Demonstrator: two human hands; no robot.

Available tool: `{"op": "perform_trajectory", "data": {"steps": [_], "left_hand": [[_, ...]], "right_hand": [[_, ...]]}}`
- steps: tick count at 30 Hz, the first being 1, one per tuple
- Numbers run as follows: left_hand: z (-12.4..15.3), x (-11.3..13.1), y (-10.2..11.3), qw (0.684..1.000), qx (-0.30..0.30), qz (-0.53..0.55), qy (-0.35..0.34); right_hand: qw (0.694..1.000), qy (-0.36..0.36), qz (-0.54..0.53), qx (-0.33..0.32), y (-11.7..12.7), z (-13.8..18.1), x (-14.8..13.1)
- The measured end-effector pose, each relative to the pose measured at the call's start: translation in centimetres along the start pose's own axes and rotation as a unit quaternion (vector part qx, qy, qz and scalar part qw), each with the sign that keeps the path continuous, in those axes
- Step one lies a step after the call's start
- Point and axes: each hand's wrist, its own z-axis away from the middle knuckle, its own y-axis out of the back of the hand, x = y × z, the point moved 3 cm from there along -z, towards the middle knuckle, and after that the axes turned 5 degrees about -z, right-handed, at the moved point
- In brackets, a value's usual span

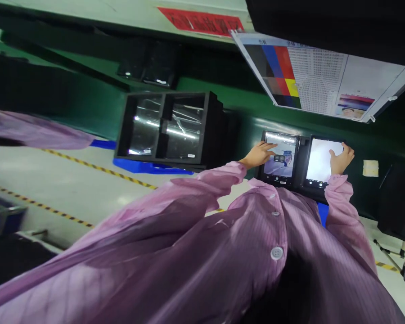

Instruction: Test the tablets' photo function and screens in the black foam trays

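My left hand [259,154] reaches over the left edge of a tablet [279,167], its fingers stretched out above the screen. That screen shows a camera-like picture with a small dark pop-up near its middle. Beside it lies a second tablet [319,159] with a nearly white lit screen. My right hand [342,160] is at this tablet's right edge, thumb and fingers apart, nothing held between them. Both tablets lie side by side in a black tray [302,164]. Whether the fingertips touch the glass, I cannot tell.
To the left stands a black divided box [207,130] with plastic-wrapped flat items. A printed colour chart board [319,81] hangs above the tablets. A pale yellow pad [370,168] lies on the right of the green bench [236,96]. Another person's pink sleeve [37,130] shows far left.
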Motion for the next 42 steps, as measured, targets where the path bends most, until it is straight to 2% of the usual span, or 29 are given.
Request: {"op": "perform_trajectory", "data": {"steps": [3, 7, 12, 17, 21, 26, 33, 35, 38, 42], "left_hand": [[1.7, 0.5, -1.2, 1.000, 0.002, 0.021, 0.020], [2.1, 1.0, -2.2, 0.998, 0.004, 0.045, 0.032], [2.2, 1.3, -2.3, 0.995, 0.060, 0.043, 0.063], [2.1, 3.5, -3.0, 0.997, 0.056, 0.044, 0.041], [2.0, 4.9, -3.3, 0.997, 0.049, 0.045, 0.036], [1.3, 5.5, -3.1, 0.997, 0.051, 0.037, 0.044], [-0.1, 6.1, -3.1, 0.999, 0.011, 0.038, -0.016], [-0.5, 5.9, -3.1, 0.999, 0.006, 0.046, -0.027], [-1.8, 4.6, -2.6, 0.997, 0.048, 0.065, -0.011], [-5.0, 1.6, -1.2, 0.985, 0.130, 0.091, 0.074]], "right_hand": [[1.000, -0.003, 0.003, 0.009, -0.2, 0.0, -0.2], [1.000, 0.006, 0.004, 0.013, 0.4, -0.2, 0.0], [0.995, 0.061, -0.006, -0.075, 1.3, 0.9, 0.9], [0.990, 0.074, 0.041, -0.114, 1.1, 1.8, 1.2], [0.989, 0.059, -0.030, -0.131, 2.0, 1.1, 2.5], [0.970, 0.043, -0.148, -0.186, 3.8, 0.2, 4.6], [0.962, 0.030, -0.162, -0.217, 4.2, -0.2, 4.5], [0.962, 0.030, -0.156, -0.222, 4.2, -0.3, 4.4], [0.960, 0.035, -0.157, -0.228, 4.4, -0.4, 4.3], [0.958, 0.051, -0.157, -0.235, 4.7, -0.2, 4.2]]}}
